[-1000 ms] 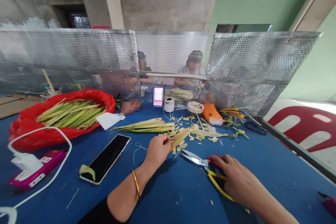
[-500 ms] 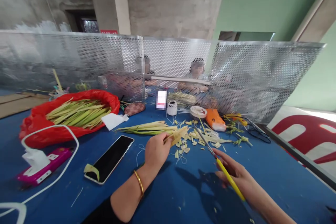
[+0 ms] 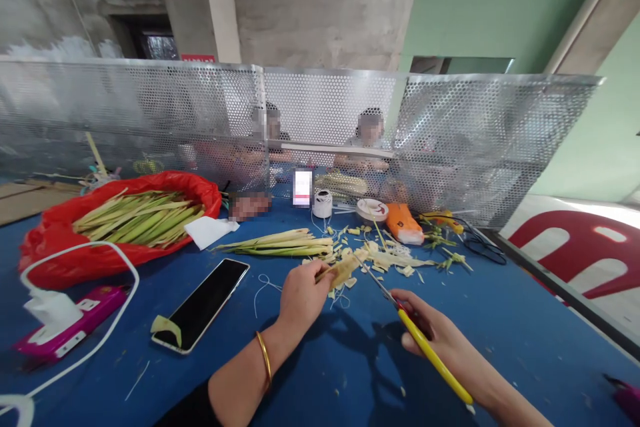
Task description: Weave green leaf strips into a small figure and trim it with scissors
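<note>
My left hand (image 3: pixel 304 292) pinches a pale husk piece (image 3: pixel 345 271) above the blue table. In my right hand (image 3: pixel 435 330) are yellow-handled scissors (image 3: pixel 435 357), their blades pointing toward the husk's far end. Whether the tips touch the husk cannot be told. Pale cut scraps (image 3: pixel 370 255) are scattered just beyond both hands. A bundle of green-white leaves (image 3: pixel 275 243) lies behind my left hand. Thin white thread (image 3: pixel 263 285) curls beside it.
At the left are a red bag (image 3: pixel 35 240) of leaves, a pink power strip (image 3: pixel 75 327) with white cable and a phone (image 3: pixel 205 303). White spool (image 3: pixel 323 204), tape roll (image 3: pixel 373 209) and orange packet (image 3: pixel 404 223) stand near the perforated screen (image 3: pixel 330 107); two people sit behind it.
The husk in my left hand has lowered slightly. My right hand has shifted left and down with the scissors, whose tips are nearer the husk. The whole view has shifted a little.
</note>
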